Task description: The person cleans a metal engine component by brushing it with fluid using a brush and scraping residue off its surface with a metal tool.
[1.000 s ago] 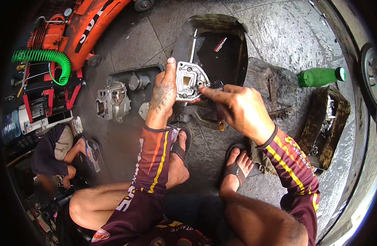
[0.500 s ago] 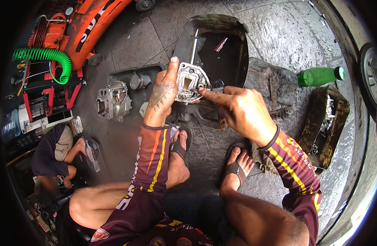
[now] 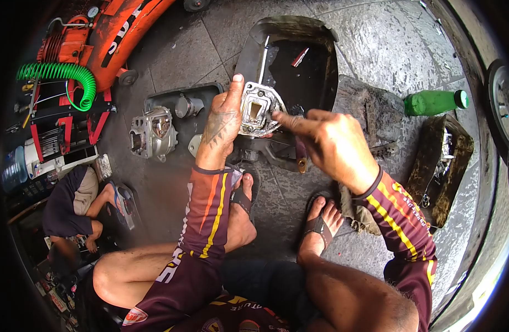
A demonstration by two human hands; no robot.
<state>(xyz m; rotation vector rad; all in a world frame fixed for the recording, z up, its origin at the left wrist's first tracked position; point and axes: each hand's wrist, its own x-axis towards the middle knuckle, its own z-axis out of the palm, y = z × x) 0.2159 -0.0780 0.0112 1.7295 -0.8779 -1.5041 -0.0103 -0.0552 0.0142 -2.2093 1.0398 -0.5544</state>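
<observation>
My left hand (image 3: pixel 220 124) grips a silver metal engine casting (image 3: pixel 256 131) by its left side, thumb pointing up along the edge. The casting has a rectangular opening and a raised rim facing me. My right hand (image 3: pixel 334 144) reaches in from the right. Its index finger is stretched out, with the tip at the casting's right edge, while the other fingers curl and are partly hidden. Just behind the casting lies a dark oily tray (image 3: pixel 326 83) holding a thin rod (image 3: pixel 263 61) and a small red-and-white packet (image 3: pixel 300 57).
To the left on the tiled floor sit another engine casting (image 3: pixel 153 134) and a piston (image 3: pixel 188 107) in a dark tray. A green bottle (image 3: pixel 431 103) and a grimy box of parts (image 3: pixel 415 191) are at right. An orange compressor (image 3: pixel 113 50) stands upper left; another person (image 3: pixel 72 202) sits lower left.
My right index fingertip has shifted slightly up and right along the casting's edge. The left hand keeps its hold on the casting, and the view has moved a little.
</observation>
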